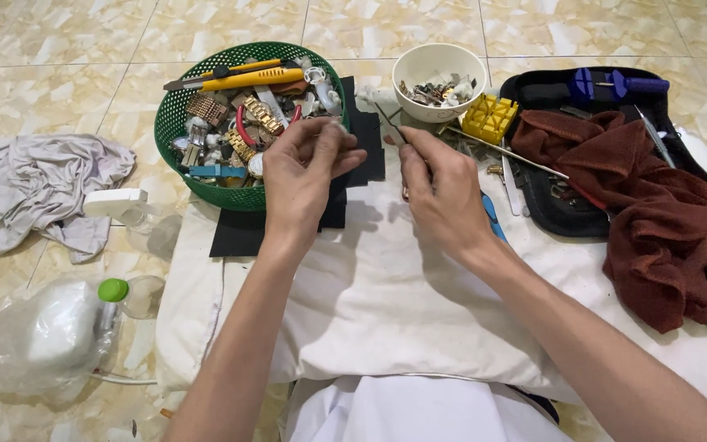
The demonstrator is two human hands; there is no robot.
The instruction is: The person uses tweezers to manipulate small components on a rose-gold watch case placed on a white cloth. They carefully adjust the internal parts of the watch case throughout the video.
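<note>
Sitting far left of the hands, a green basket brims with wristwatches, metal bands and a yellow utility knife lying across its far rim. To its right, a white bowl holds small metal parts, with a yellow plastic block just beside it. Further right, a black tray carries blue-handled tools and a dark red towel spilling over its near edge. The left hand is raised over a white cushion, its grip pinched together on a small pale object, too hidden by the fingers to identify. The right hand faces it, its grip clamped on tweezers whose tip points far and left, just beside the small object. Black sheets lie beneath the left hand, partly under the basket. On the tiled floor at the left are a crumpled grey cloth, a clear bottle with a white cap, and a green-capped bottle beside a plastic bag.
</note>
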